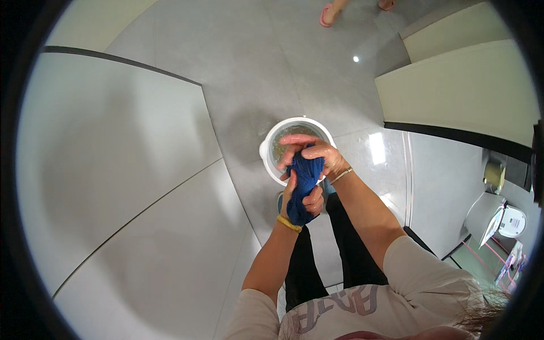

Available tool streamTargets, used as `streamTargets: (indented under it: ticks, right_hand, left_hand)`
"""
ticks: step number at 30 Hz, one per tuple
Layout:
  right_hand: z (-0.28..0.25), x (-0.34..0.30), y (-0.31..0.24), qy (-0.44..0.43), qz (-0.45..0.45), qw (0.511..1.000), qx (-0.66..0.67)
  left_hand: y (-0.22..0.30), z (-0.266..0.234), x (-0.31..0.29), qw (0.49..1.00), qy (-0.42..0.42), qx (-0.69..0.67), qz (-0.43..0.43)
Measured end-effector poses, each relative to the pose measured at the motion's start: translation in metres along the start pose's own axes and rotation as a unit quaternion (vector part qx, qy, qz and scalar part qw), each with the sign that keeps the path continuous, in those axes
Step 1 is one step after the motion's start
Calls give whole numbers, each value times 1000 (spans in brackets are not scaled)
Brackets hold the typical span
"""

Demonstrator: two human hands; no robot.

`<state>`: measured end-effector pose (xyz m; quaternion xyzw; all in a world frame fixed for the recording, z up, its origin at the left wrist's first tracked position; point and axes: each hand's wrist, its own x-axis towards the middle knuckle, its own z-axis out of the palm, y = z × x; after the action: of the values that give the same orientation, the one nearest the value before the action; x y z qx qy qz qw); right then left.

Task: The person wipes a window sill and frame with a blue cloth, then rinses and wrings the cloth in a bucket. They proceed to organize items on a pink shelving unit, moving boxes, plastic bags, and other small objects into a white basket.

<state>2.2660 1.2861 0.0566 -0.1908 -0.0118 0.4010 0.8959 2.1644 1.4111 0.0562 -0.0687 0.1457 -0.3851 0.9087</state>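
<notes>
A bunched blue cloth (306, 173), dark and wet-looking, is gripped between my two hands. My left hand (313, 200) wraps around its lower part, with a yellow band at the wrist. At its upper end my right hand (324, 152) is curled on the cloth, some fingers reaching out past it to the left. Both hands look wet. Beneath them stands a round white bucket (266, 152) holding cloudy, bubbly water (296, 131). The hands and cloth cover the bucket's near side.
Grey floor tiles (243, 73) surround the bucket. A large white panel (119, 153) stands close on the left, a cream cabinet (459, 85) on the right. Another person's foot in a pink slipper (327, 15) is at the far edge. A white bin-like object (484, 215) sits far right.
</notes>
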Motion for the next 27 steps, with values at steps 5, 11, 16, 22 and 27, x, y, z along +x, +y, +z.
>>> streamTargets:
  ticks: [5,11,16,22,27]
  right_hand:
    - [10,-6,-3,228,63,968,-83]
    - [-8,5,10,292,105,867,-390]
    - [-25,18,42,280,59,666,-689]
    - [4,14,49,302,151,545,-767]
    - [34,-20,32,257,-6,561,-787]
  left_hand:
    - [-3,40,4,956,227,183,-14]
    - [6,23,14,810,377,447,-41]
    - [18,-30,22,617,330,714,-37]
    - [0,-70,18,396,308,865,31]
    - [-16,-29,17,730,422,522,131]
